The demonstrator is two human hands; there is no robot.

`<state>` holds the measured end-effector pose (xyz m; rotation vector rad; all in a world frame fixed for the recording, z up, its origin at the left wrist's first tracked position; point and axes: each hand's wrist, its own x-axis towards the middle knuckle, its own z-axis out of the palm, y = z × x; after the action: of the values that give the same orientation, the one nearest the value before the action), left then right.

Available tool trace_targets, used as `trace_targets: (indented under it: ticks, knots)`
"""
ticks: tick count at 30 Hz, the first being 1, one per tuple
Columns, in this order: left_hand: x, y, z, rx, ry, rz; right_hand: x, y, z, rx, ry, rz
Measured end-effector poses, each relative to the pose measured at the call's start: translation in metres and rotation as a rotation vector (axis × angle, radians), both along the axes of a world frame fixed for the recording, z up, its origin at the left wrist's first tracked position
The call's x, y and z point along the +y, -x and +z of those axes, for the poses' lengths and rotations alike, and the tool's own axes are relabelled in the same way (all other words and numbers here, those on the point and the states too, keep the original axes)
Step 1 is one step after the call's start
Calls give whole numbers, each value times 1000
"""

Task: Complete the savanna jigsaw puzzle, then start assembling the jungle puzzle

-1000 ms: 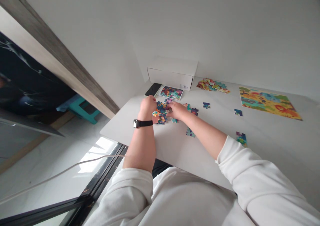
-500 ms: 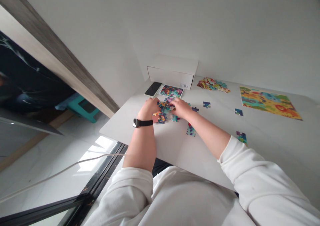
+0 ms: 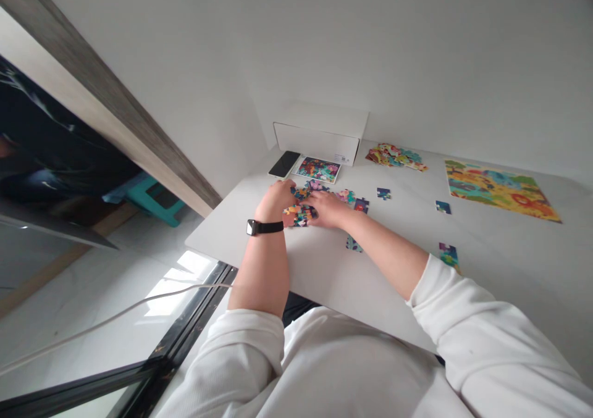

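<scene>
A small heap of colourful jigsaw pieces (image 3: 300, 214) lies on the white table between my hands. My left hand (image 3: 277, 197), with a black watch on its wrist, rests at the heap's left edge. Its fingers bend toward the pieces and are mostly hidden. From the right, my right hand (image 3: 328, 210) reaches over the heap, fingers stretched out and touching pieces. Behind it lie pink and purple pieces (image 3: 345, 196). A piece with a red spot (image 3: 361, 205) is beside my right wrist, and a teal patterned piece (image 3: 354, 244) shows partly under the forearm.
A picture card (image 3: 319, 169) and a phone (image 3: 284, 164) lie before a white box (image 3: 319, 140). Further right are single pieces (image 3: 383, 193), another piece pile (image 3: 396, 157) and an assembled animal puzzle (image 3: 503, 189). A teal stool (image 3: 155, 199) stands on the floor at left.
My right hand has moved slightly left and toward me over the heap, uncovering pink pieces behind it and covering teal ones. My left hand has hardly moved.
</scene>
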<state>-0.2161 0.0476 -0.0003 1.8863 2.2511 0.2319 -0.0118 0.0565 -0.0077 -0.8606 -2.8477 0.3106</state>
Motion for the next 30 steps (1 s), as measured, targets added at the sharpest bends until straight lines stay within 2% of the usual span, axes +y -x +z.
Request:
trace_targets:
  ticks: [4,8,13,19,25,30]
  knots:
    - [-4,-5,6,4,30,-1,13,-19,10,-32,6,-140]
    - [-5,-9,3,28,37,-3,16,-26,11,-38,-15,-248]
    - [-1,-5,-3,63,6,-35,5,-14,6,16,-26,-153]
    - [5,5,-2,56,-8,-20,-8,6,0,-18,-21,-82]
    - [2,7,2,38,-21,60,-11,12,1,-34,-15,-88]
    - [-1,12,11,58,2,161,-9,4,6,-51,-12,-173]
